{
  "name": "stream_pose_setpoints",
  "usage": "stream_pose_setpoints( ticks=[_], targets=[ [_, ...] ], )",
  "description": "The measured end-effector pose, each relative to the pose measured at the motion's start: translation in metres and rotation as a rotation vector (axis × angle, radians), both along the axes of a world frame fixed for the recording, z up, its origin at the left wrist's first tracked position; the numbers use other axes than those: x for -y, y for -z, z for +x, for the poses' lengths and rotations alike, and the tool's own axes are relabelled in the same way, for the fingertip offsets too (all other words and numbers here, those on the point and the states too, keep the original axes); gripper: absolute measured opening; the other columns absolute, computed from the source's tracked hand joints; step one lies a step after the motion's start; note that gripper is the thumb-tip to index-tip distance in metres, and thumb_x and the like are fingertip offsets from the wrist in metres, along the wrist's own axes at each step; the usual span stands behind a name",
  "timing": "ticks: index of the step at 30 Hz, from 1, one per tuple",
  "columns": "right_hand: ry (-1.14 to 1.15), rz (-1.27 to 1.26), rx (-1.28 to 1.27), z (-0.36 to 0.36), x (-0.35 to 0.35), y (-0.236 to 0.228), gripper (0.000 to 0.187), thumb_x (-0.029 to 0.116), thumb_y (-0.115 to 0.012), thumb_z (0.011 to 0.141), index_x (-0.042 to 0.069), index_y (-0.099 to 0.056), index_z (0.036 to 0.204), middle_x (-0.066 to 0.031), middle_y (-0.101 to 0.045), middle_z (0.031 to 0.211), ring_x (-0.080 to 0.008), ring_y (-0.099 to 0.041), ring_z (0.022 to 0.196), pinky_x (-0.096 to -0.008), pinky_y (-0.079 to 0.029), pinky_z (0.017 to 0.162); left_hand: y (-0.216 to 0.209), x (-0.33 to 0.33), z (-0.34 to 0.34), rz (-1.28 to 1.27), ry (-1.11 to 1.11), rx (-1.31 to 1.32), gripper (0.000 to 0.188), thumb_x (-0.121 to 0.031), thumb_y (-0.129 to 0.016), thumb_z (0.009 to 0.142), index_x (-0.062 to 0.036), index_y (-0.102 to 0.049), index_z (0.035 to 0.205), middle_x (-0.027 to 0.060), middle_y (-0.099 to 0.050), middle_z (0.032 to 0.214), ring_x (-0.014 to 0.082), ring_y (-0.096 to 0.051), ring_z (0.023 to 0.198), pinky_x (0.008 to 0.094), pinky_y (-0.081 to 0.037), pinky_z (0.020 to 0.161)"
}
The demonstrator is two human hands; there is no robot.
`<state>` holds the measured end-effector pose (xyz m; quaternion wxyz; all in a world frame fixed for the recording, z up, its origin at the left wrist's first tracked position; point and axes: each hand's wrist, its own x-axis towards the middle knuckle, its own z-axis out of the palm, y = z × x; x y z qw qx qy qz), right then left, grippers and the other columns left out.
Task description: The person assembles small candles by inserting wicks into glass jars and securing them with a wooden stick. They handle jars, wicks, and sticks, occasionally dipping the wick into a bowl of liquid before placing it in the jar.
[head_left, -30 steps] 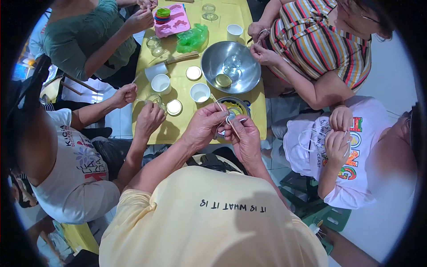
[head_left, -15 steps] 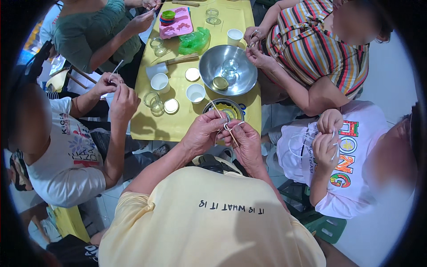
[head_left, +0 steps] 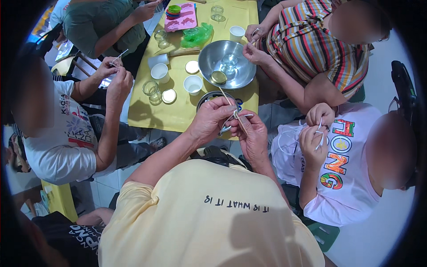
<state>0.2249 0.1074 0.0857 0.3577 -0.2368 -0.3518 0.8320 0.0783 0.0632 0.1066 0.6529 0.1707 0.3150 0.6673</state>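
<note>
In front of my chest, just past the table's near edge, my left hand is closed in a pinch around a thin wooden stick and a white cord. The cord loops round the stick between my fingertips. My right hand pinches the cord and the lower part of the stick from the other side. The stick slants from upper left to lower right. The exact turns of the loop are partly hidden by my fingers. Beyond my hands sits a round metal container, largely covered by them.
A yellow-covered table bears a steel bowl with glass jars, paper cups, gold lids, a green plastic bag and a pink mould. Several people sit around it, some handling white cord.
My hands have shifted slightly right and up, still pinching the stick and cord. The stick slants more steeply. The view has moved a little, and the person at right has their hands lower.
</note>
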Motion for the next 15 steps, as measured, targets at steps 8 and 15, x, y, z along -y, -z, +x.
stream_pose_setpoints(
  ticks=[8,15],
  targets=[
    [0.071,0.081,0.065,-0.0014,-0.0047,0.0017,0.012,0.011,-0.06,0.093,0.002,-0.062,0.101,-0.007,-0.066,0.085,-0.0106,-0.061,0.067,-0.0221,-0.05,0.059,0.0055,0.0,-0.0063,0.008,0.089,-0.069,0.008,-0.01,-0.06,0.091,-0.0039,-0.06,0.095,0.0038,-0.062,0.085,0.0105,-0.057,0.067,0.0225,-0.047,0.06],
    [0.097,0.089,0.064,-0.0079,-0.0078,-0.005,0.013,0.009,-0.062,0.091,0.0,-0.063,0.101,-0.0065,-0.066,0.085,-0.0099,-0.061,0.069,-0.0207,-0.05,0.06,0.0059,-0.0026,-0.008,0.007,0.005,-0.009,0.012,-0.011,-0.06,0.092,-0.0019,-0.06,0.1,0.0044,-0.062,0.083,0.0101,-0.056,0.065,0.021,-0.046,0.06]
  ],
)
